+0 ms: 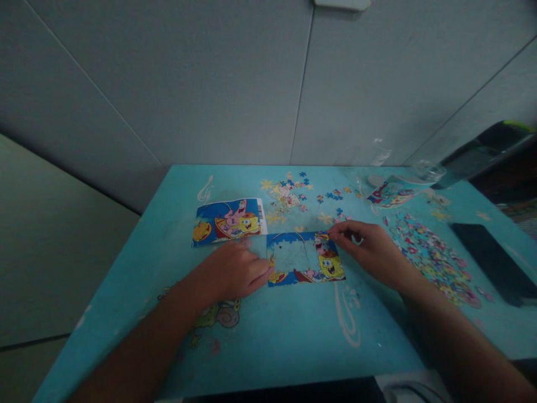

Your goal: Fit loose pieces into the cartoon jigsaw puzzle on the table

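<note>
A partly assembled jigsaw puzzle [331, 265] lies flat on the table, its border joined around a bare middle, with a yellow cartoon face at the right. My left hand [243, 268] rests at the puzzle's left edge with its fingers curled and touching it; whatever may be under them is hidden. My right hand [369, 243] has thumb and forefinger pinched together at the top right corner, on a puzzle piece mostly covered by the fingertips. Just beyond my left hand lies the printed picture card [229, 221], showing the same cartoon scene.
Loose puzzle pieces [289, 193] are scattered behind the puzzle. A larger pile of pieces [432, 257] spreads at the right, beside a dark phone [495, 260]. A clear plastic container [403, 187] lies at the back right. The wall [235, 101] borders the table's [293, 336] far edge.
</note>
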